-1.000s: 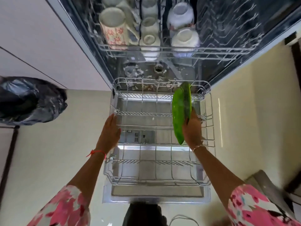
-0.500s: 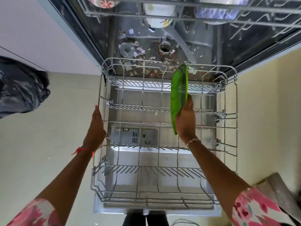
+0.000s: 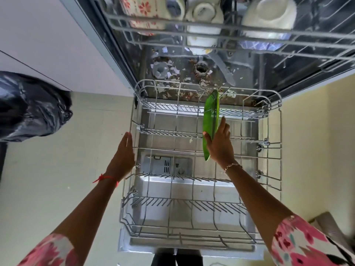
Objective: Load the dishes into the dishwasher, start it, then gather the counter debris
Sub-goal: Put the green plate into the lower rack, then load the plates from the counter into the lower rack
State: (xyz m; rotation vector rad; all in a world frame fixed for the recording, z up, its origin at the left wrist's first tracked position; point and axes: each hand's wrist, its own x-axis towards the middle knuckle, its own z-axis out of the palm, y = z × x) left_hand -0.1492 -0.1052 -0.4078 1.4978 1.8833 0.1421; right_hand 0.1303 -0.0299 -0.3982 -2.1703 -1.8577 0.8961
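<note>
right hand [image 3: 219, 144] pinching a green plate [image 3: 211, 120] on edge – thumb one side, fingers the other, left hand [image 3: 124, 152] flat, fingers together – against the lower rack [image 3: 132, 120] rim

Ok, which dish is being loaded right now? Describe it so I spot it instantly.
Find the pulled-out lower rack. Over its far half, right of centre, the right hand holds a plate on edge. It is the only bright green item; the upper-rack cups are white or floral.
</note>
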